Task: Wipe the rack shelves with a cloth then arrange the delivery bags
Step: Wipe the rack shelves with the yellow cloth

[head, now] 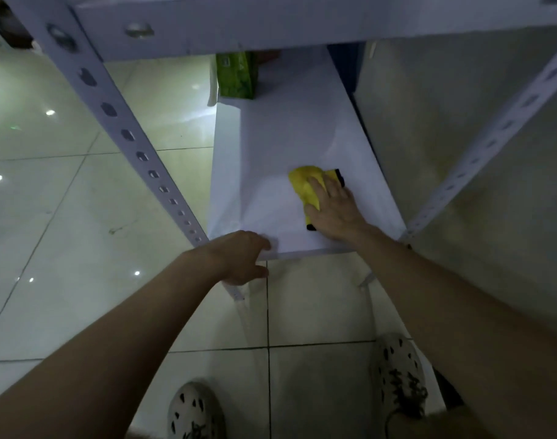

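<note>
Glossy tiled floor (65,217) is showing all round a white rack (207,26), w/ the person standing at one end & looking down along its low shelf (271,137). The right hand (334,210) is lying flat on a yellow cloth (304,182), fingers straight & spread. It is pressing the cloth onto the shelf near the front, toward the right side. The flat palm is prob. spreading the pressure so the cloth is sliding w/o bunching.

The left hand (242,258) is gripping the shelf's front edge at the left corner, thumb on top & fingers curling under, just beside the post (128,134). It is likely bracing the body & steadying the rack vs. the push.

A green pack (236,74) is standing at the far end, well apart from the cloth & partly cut off by the rack above. Can't tell whether it is a delivery bag; no other bags are showing.

Judging by this, wiping is under way & arranging is not yet begun. The shelf's far half is calling for a longer reach, so the brace is mattering more there.
</note>
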### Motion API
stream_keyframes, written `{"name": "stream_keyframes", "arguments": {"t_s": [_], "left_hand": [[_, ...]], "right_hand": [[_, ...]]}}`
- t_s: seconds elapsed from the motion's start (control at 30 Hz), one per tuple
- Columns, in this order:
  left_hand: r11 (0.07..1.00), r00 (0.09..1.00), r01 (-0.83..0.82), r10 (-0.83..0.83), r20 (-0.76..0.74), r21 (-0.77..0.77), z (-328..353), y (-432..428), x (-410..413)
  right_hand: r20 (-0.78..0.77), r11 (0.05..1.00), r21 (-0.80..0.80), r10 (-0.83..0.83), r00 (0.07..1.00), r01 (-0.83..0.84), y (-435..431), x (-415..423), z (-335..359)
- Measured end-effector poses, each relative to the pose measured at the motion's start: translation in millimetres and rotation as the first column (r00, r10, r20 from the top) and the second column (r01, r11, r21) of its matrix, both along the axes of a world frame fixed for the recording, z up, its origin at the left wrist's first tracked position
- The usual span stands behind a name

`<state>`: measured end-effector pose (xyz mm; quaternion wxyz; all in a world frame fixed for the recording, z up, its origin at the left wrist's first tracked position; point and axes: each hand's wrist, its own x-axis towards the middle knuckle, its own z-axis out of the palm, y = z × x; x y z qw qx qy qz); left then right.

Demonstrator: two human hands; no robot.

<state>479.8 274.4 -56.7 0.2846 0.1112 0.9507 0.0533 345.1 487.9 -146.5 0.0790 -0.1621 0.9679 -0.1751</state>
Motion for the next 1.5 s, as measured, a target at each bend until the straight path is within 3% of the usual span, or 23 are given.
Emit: {"name": "stream_keyframes", "arguments": {"t_s": [0.17,0.33,0.47,0.57,0.73,0.8,0.87,0.93,1.23,1.3,1.43,1.5], "left_hand": [[0.999,0.999,-0.046,0.046,-0.021,0.007,15,-10,11],[0.996,0.996,-0.091,0.09,-0.01,-0.007,21,-29,28],[0.989,0.988,-0.149,0.149,-0.027,0.008,37,-45,40],[0.981,0.981,-0.191,0.192,-0.04,0.035,50,-54,49],[0.975,0.975,-0.206,0.212,-0.073,0.079,63,-50,51],[0.977,0.977,-0.198,0.203,-0.069,0.074,65,-48,50],[0.979,0.979,-0.195,0.198,-0.048,0.064,66,-47,50],[0.977,0.978,-0.204,0.207,-0.041,0.059,69,-48,50],[0.953,0.949,-0.304,0.304,-0.082,0.011,81,-59,83],[0.944,0.943,-0.33,0.328,-0.061,-0.016,88,-66,97],[0.917,0.92,-0.392,0.392,-0.017,-0.071,105,-84,135],[0.896,0.901,-0.433,0.434,-0.009,-0.096,113,-95,159]], "right_hand": [[-0.021,0.984,0.066,0.168,0.986,-0.166,16,66,2],[0.063,0.942,0.2,0.262,0.963,-0.27,27,78,15],[0.077,0.91,0.22,0.343,0.936,-0.352,20,66,45],[0.087,0.934,0.195,0.286,0.954,-0.298,19,58,74],[-0.094,0.991,-0.041,0.126,0.988,-0.13,8,55,93],[-0.004,0.99,-0.015,0.138,0.99,-0.138,3,55,94],[0.211,0.969,0.111,0.193,0.958,-0.219,5,64,89],[0.32,0.932,0.231,0.2,0.926,-0.281,10,72,85],[0.299,0.886,0.268,0.298,0.907,-0.379,6,119,170],[0.296,0.899,0.219,0.309,0.904,-0.379,6,138,181],[0.318,0.951,-0.042,0.304,0.898,-0.307,-7,182,181],[0.3,0.928,-0.012,0.358,0.884,-0.372,-29,205,175]]}}
